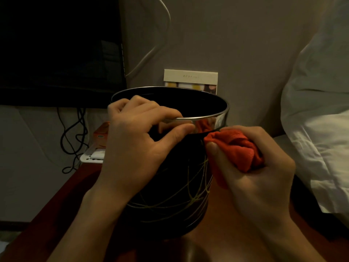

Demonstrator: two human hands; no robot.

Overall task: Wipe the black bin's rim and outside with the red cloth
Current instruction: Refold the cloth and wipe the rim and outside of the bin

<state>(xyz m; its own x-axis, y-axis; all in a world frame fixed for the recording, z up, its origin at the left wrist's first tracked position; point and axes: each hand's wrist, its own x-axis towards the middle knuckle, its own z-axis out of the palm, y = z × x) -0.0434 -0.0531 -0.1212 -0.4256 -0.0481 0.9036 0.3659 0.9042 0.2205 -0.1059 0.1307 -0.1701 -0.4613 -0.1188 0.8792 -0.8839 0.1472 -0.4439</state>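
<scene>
Fingers of my right hand [251,165] curl round the bunched red cloth [237,148], pressing it to the black bin [170,186] just under its chrome rim [207,121]; my left hand [139,140] pinches that rim. Bin stands on a reddish table [62,197], white bedding [317,120] near on the right, beige wall [236,44] behind, dark screen [56,50] left

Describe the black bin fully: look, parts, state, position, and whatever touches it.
The black bin is a round, glossy container with thin yellowish lines crossing its side and a shiny metal band round the rim. It stands upright on a reddish tabletop, open-topped, its inside dark. The left hand grips the near rim, fingers inside, thumb on the band. The red cloth, bunched in the right hand, presses against its right side below the band.
</scene>
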